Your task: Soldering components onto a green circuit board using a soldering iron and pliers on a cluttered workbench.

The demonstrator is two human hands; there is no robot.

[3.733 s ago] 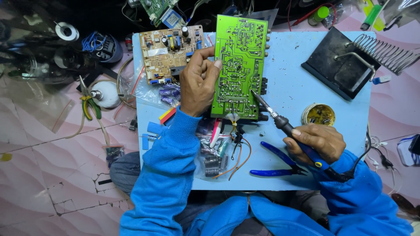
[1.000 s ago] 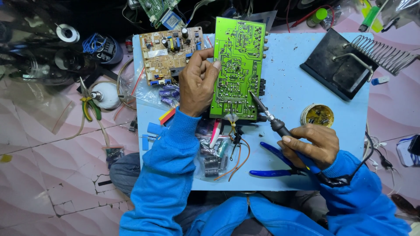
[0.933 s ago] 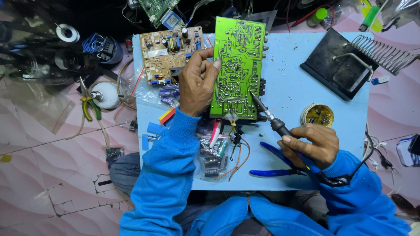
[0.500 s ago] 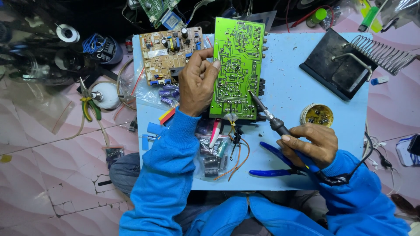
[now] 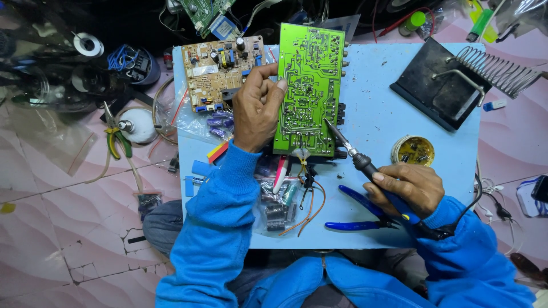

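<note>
Head view: soldering under way on green circuit board [image 5: 307, 91].
Left hand [image 5: 257, 108] steadies board edge; right hand [image 5: 408, 185] grip clenched on soldering iron [image 5: 365, 165], tip at near-right joints; completion unclear.

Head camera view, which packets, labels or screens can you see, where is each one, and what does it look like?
Clear plastic bag: near board edge, below the green circuit board, holding small parts.
Clear plastic bag: under the tan circuit board, purple parts inside.
Round tin: right of the soldering iron, yellowish inside.
White label: rectangular, on the tan board.
No screens.
</note>
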